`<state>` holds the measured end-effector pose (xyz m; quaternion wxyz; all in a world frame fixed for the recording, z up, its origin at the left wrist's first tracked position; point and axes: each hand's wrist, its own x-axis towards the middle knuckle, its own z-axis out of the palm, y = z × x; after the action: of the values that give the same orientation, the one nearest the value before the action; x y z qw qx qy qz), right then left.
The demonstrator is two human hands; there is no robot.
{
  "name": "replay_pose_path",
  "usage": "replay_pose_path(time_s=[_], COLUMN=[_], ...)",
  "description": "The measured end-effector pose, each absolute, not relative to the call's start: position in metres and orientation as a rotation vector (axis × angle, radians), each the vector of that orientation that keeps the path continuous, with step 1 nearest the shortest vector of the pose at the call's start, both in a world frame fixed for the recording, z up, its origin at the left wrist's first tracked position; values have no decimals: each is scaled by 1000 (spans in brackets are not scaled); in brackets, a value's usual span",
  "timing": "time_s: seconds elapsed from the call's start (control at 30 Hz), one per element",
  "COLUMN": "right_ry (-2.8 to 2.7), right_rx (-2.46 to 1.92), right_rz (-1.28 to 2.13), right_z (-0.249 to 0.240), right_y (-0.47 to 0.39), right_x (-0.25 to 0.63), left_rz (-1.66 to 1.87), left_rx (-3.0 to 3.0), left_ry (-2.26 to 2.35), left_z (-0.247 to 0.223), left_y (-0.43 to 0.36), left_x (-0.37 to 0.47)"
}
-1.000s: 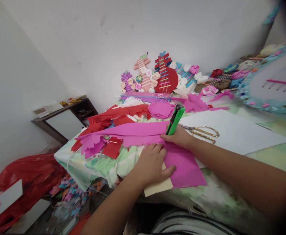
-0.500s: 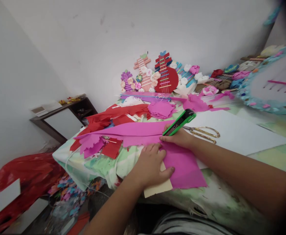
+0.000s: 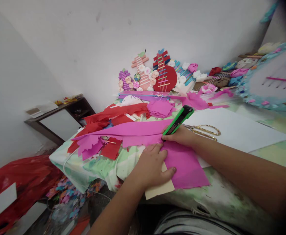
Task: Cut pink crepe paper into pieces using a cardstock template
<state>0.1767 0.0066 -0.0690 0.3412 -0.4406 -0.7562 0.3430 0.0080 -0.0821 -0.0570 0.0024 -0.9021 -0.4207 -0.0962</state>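
My right hand (image 3: 179, 135) grips a green and black utility knife (image 3: 178, 120), its handle leaning up to the right and its lower end at the magenta crepe paper. The blade tip is too small to make out. Pressed flat on a cream card (image 3: 159, 191), my left hand (image 3: 154, 166) has its thumb spread away from the fingers. The card lies beside and partly against a magenta crepe paper sheet (image 3: 187, 166). A long folded strip of magenta crepe paper (image 3: 135, 129) stretches left from the knife.
Gold-handled scissors (image 3: 206, 130) lie on white paper (image 3: 240, 130) just right of my right hand. Red crepe paper (image 3: 96, 119) and magenta scraps (image 3: 159, 108) cover the table's far side. Decorated instrument-shaped crafts (image 3: 166, 78) lean on the wall. Scraps (image 3: 69, 195) litter the floor at left.
The knife handle stands slightly steeper, and my right hand has shifted a little. My left hand stays pressed on the card. The whole view has moved slightly.
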Motion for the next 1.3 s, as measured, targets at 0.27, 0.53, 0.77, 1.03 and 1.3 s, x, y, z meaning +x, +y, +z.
replay_pose_path(time_s=[0.27, 0.53, 0.77, 1.03, 1.3], right_ry=[-1934, -1954, -1888, -1914, -1908], right_rx=[-1118, -1146, -1157, -1141, -1137], right_rz=[962, 937, 943, 948, 972], right_z=[-68, -65, -66, -66, -65], right_y=[5, 3, 2, 2, 2], right_x=[179, 180, 181, 179, 179], left_rz=[-286, -286, -283, -294, -289], left_rx=[-2846, -2846, -2845, -2843, -2818], left_ry=[-1346, -1320, -1336, -1315, -1302], left_z=[-58, -58, -58, -59, -58], left_y=[-82, -81, -81, -81, -81], left_x=[9, 9, 9, 8, 9])
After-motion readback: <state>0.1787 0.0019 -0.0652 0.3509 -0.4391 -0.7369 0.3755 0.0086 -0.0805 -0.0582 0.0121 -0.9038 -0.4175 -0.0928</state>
